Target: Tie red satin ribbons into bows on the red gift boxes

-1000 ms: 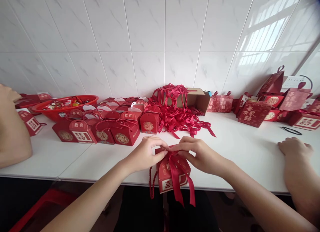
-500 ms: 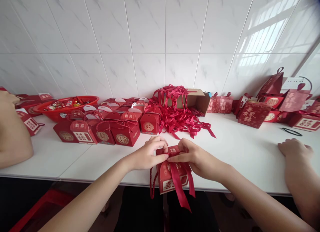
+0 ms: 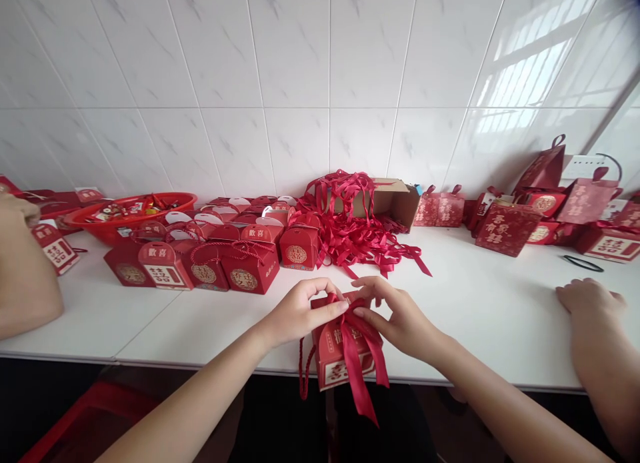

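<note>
A small red gift box (image 3: 331,346) with gold and white print sits at the table's front edge, tilted toward me. Tied around its top is a red satin ribbon (image 3: 354,363), its two tails hanging down the front. My left hand (image 3: 305,310) pinches the ribbon near the knot between thumb and fingers. Over the right side of the knot, my right hand (image 3: 400,316) has thumb and index finger parted, the thumb close against the ribbon. A twisted red cord handle (image 3: 305,370) dangles at the box's left side.
Several red gift boxes (image 3: 250,266) stand at left beside a red basin (image 3: 100,231) of sweets. Behind my hands, red ribbons (image 3: 357,233) spill from a cardboard box (image 3: 407,200). More boxes (image 3: 507,230) are at right. Other people's arms (image 3: 595,316) rest at both sides.
My right hand has drawn slightly right, its thumb and index finger parting from their pinch at the knot. My left hand has shifted slightly right, still pinching the ribbon.
</note>
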Motion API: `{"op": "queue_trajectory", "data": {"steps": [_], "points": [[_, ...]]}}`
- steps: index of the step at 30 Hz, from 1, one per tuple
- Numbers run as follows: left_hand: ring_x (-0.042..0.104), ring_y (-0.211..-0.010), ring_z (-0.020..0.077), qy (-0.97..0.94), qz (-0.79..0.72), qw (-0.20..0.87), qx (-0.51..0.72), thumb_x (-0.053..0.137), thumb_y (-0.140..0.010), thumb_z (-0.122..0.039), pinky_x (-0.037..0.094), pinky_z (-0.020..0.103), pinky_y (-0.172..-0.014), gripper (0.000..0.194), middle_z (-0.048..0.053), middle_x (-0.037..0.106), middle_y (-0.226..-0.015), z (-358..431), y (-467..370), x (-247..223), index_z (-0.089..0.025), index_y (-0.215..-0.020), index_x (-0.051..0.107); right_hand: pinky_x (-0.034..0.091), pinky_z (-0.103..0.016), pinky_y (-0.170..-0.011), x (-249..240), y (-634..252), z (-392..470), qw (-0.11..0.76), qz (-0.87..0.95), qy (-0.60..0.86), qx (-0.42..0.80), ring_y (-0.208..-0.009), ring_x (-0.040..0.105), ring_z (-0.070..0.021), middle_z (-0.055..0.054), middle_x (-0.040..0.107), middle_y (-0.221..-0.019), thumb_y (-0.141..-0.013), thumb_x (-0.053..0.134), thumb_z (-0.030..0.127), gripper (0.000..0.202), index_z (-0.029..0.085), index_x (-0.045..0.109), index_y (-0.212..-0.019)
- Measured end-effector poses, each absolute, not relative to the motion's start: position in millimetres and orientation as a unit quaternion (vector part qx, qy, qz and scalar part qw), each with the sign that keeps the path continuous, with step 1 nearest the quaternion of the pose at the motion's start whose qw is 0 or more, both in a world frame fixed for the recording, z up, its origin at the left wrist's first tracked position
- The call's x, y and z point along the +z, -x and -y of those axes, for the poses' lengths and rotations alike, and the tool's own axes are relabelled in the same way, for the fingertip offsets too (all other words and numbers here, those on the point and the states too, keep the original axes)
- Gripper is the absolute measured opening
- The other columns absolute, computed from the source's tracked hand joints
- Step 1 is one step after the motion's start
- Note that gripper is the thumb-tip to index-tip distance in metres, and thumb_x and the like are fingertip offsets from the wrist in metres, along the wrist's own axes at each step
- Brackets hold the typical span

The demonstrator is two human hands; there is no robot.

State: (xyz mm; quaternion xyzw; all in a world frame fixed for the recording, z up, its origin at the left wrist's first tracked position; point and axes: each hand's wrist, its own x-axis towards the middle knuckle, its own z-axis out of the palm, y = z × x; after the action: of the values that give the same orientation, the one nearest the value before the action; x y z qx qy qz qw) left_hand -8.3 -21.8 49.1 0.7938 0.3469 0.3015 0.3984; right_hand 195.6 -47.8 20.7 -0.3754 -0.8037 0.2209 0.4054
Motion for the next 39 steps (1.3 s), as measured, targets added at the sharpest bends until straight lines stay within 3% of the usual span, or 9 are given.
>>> {"op": "queue_trajectory", "data": {"steps": [8,13,19,24,31,39], "points": [[0.058,-0.075,0.0172,-0.751,-0.412,0.361,0.37,0.061,-0.08,-0.035,0.043,0.028,-0.073,0.023,0.001,0.061,-0.073,29.0,-6.6,40.0,-0.017,-0.066,0.057,0.047,-0.027,-0.064,15.6,-192.6,44.1,0.463,0.757,0.379,0.262,-0.069,0.06,-0.0139,0.001,0.065,-0.077,-0.084,0.057,0.022,0.019,0.023,0.052,-0.103],[0.056,-0.073,0.0158,-0.717,-0.416,0.41,0.382,0.065,-0.077,-0.032,0.042,0.027,-0.071,0.019,0.0,0.061,-0.072,28.6,-8.1,35.4,-0.017,-0.066,0.058,0.048,-0.028,-0.062,12.3,-192.6,43.6,0.486,0.718,0.4,0.296,-0.064,0.06,-0.0141,0.003,0.061,-0.068,-0.081,0.06,0.024,0.016,0.023,0.055,-0.096],[0.058,-0.077,0.0156,-0.676,-0.408,0.477,0.386,0.07,-0.071,-0.027,0.043,0.027,-0.074,0.018,0.001,0.064,-0.08,28.8,-5.7,34.2,-0.017,-0.064,0.057,0.047,-0.028,-0.061,11.6,-200.1,46.4,0.494,0.697,0.417,0.31,-0.062,0.058,-0.0141,0.003,0.06,-0.065,-0.08,0.063,0.028,0.015,0.022,0.055,-0.092],[0.059,-0.084,0.0175,-0.704,-0.408,0.45,0.368,0.072,-0.068,-0.024,0.042,0.029,-0.08,0.015,0.002,0.066,-0.084,27.7,-3.2,34.5,-0.017,-0.064,0.06,0.045,-0.028,-0.062,11.5,-206.8,47.6,0.492,0.69,0.421,0.323,-0.063,0.057,-0.0145,0.002,0.061,-0.065,-0.08,0.063,0.029,0.016,0.022,0.055,-0.091],[0.061,-0.084,0.0188,-0.685,-0.421,0.469,0.366,0.069,-0.073,-0.037,0.045,0.03,-0.077,0.022,0.004,0.067,-0.086,28.4,-5.7,37.1,-0.017,-0.07,0.062,0.045,-0.029,-0.063,15.0,-204.6,46.9,0.489,0.702,0.415,0.309,-0.065,0.059,-0.0153,0.001,0.063,-0.067,-0.081,0.062,0.027,0.014,0.022,0.055,-0.093],[0.063,-0.093,0.0225,-0.703,-0.431,0.439,0.357,0.074,-0.068,-0.035,0.044,0.032,-0.084,0.02,0.006,0.069,-0.094,27.5,-7.6,32.9,-0.017,-0.068,0.066,0.041,-0.031,-0.063,12.2,-203.9,48.4,0.541,0.645,0.414,0.347,-0.065,0.059,-0.0165,0.0,0.066,-0.066,-0.077,0.067,0.031,0.017,0.021,0.056,-0.085]]}}
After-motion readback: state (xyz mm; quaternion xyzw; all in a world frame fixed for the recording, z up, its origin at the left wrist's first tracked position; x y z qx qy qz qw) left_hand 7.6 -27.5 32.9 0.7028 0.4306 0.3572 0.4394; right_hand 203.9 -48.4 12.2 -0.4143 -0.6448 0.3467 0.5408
